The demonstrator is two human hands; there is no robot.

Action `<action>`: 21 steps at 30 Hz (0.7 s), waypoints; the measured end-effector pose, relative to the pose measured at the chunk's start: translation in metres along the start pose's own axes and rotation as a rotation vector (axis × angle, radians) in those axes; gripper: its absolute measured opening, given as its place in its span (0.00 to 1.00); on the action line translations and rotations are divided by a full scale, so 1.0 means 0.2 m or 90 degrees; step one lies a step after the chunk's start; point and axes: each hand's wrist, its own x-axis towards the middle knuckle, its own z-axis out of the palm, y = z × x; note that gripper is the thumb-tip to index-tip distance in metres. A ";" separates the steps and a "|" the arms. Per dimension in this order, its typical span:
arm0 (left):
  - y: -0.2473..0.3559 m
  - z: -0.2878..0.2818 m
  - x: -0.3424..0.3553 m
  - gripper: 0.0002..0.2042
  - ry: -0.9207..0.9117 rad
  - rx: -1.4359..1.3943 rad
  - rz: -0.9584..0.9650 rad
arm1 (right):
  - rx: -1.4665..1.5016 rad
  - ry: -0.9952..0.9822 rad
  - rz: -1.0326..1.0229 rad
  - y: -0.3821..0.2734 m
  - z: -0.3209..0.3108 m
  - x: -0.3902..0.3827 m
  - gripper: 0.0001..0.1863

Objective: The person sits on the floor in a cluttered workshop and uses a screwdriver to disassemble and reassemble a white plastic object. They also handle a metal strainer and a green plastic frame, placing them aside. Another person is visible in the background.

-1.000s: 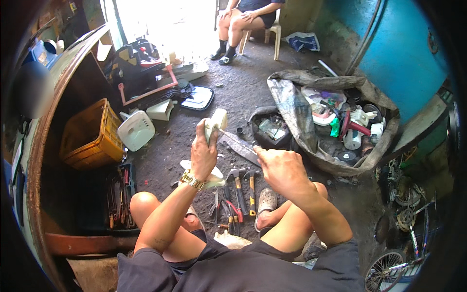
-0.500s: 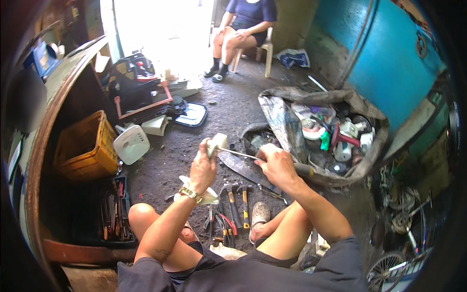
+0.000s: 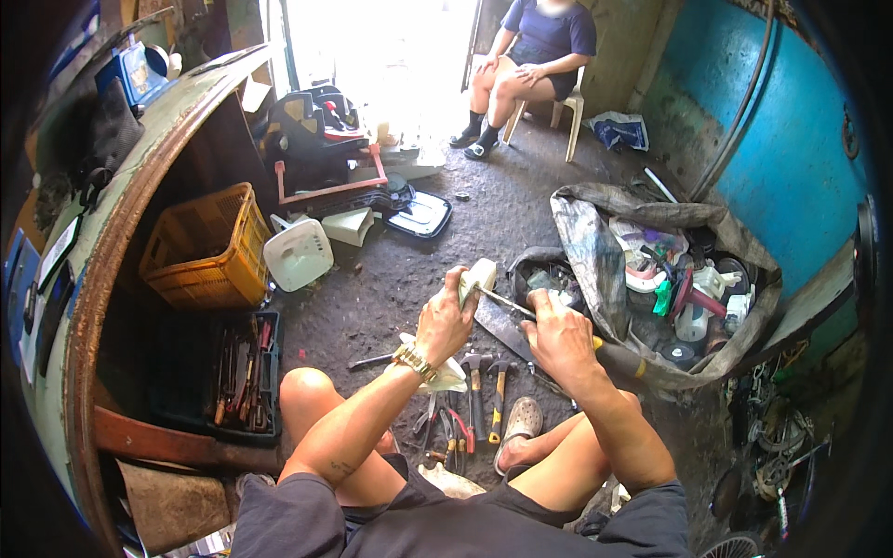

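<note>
My left hand (image 3: 444, 321), with a gold watch on its wrist, grips a small white plastic part (image 3: 481, 276) and holds it up above the floor. A long screwdriver (image 3: 503, 301) is in my right hand (image 3: 562, 342); its thin metal shaft meets the white part. Its yellow and dark handle end shows beyond that hand. The exact spot where the tip touches is too small to make out. Below my left wrist lies another pale plastic piece (image 3: 451, 377). Hammers (image 3: 475, 395) and several pliers (image 3: 450, 430) rest on the floor between my feet.
A large sack (image 3: 595, 270) of mixed plastic scrap stands at right, with a broad blade (image 3: 502, 332) near it. Left are a yellow crate (image 3: 209, 279), a dark tool bin (image 3: 270, 372) and a white plastic piece (image 3: 299, 256). A person (image 3: 549, 42) sits on a chair at the back.
The whole view has shifted, so the scene sits further right. The screwdriver slants down more steeply from the white part to my right hand. Both hands keep their holds.
</note>
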 end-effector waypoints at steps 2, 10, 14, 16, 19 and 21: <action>0.01 0.00 0.00 0.20 -0.023 -0.012 -0.030 | -0.028 0.040 -0.041 0.02 0.02 -0.03 0.10; -0.01 0.00 0.00 0.22 -0.062 -0.138 -0.118 | 0.051 0.049 0.040 0.03 0.00 0.00 0.07; 0.04 -0.04 0.01 0.20 -0.104 -0.318 -0.168 | 0.194 0.062 0.062 0.15 0.04 0.02 0.13; 0.02 -0.03 0.01 0.19 -0.129 -0.473 -0.153 | 0.344 -0.028 0.151 0.14 0.01 0.03 0.16; -0.01 0.00 -0.01 0.16 -0.135 -0.646 -0.166 | 0.545 -0.047 0.193 0.16 0.15 0.05 0.23; 0.01 0.04 -0.01 0.15 -0.163 -0.709 -0.195 | 0.678 -0.096 0.249 0.17 0.19 0.05 0.27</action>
